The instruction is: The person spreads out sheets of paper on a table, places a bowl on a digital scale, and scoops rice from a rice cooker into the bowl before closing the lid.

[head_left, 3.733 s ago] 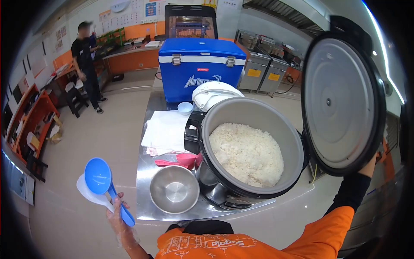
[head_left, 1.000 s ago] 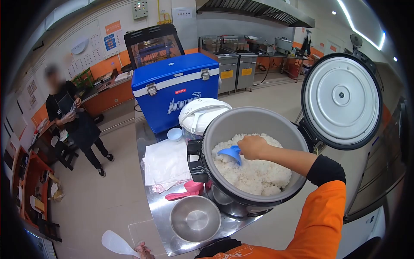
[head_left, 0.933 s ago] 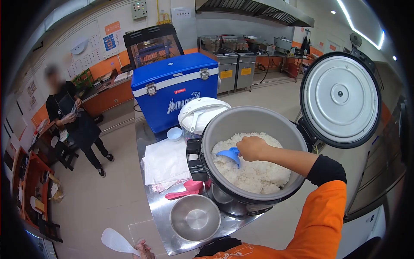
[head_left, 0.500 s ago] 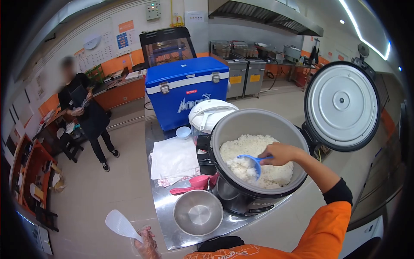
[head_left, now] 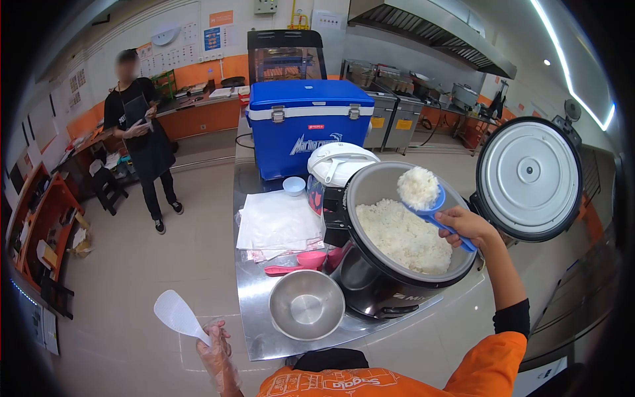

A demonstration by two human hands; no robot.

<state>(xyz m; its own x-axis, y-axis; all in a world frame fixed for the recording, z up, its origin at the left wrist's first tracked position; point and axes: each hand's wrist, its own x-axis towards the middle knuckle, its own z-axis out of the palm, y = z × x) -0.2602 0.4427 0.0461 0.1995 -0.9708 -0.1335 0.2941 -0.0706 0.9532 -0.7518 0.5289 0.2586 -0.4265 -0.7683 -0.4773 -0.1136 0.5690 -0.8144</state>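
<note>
My right hand (head_left: 465,227) is closed round the handle of a blue scoop (head_left: 433,205). Heaped white rice (head_left: 419,188) fills the scoop, which hangs over the open rice cooker (head_left: 360,258). More cooked rice (head_left: 403,235) lies inside the pot. In a clear plastic glove, my left hand (head_left: 217,347) grips a white rice paddle (head_left: 180,313), held off the table's left edge with its blade pointing up and left. Between my hands, a steel bowl (head_left: 307,304) stands on the table. Just behind it lies a pink scoop (head_left: 301,262).
White paper sheets (head_left: 279,221) and a small light-blue bowl (head_left: 294,186) lie on the steel table (head_left: 258,324). A white-lidded appliance (head_left: 342,165) and a blue cooler box (head_left: 311,132) stand behind. The cooker's raised lid (head_left: 529,178) is at right. Another person (head_left: 137,139) stands far left.
My right hand has lifted the blue scoop out of the rice, now heaped, and moved up and right. My left hand still holds the paddle. The whole view has shifted slightly.
</note>
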